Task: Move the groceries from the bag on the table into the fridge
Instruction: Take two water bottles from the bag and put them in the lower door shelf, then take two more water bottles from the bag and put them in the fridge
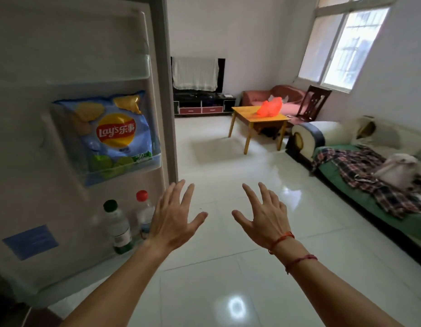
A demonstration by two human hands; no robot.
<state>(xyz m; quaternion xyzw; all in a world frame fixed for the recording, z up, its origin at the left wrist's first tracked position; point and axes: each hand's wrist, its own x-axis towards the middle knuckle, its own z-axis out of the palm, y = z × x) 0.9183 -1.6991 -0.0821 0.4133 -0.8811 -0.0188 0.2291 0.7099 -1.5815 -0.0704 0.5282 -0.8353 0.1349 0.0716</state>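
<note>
The left hand [174, 215] and right hand [263, 218] hover empty over the near floor, fingers [176, 193] spread apart, while the orange plastic bag [269, 107] sits on the far yellow desk [245, 113] and a Lay's chip bag [112, 135] and two bottles [117, 227] stand in the open fridge door [28, 138] at left.

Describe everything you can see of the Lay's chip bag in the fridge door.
The Lay's chip bag is a puffed, glossy light-blue packet printed with yellow chips, green limes and the red-and-yellow logo. It stands nearly upright in the clear middle shelf of the fridge door, its bottom behind the shelf's transparent front. Nothing but the shelf visibly touches it.
</note>
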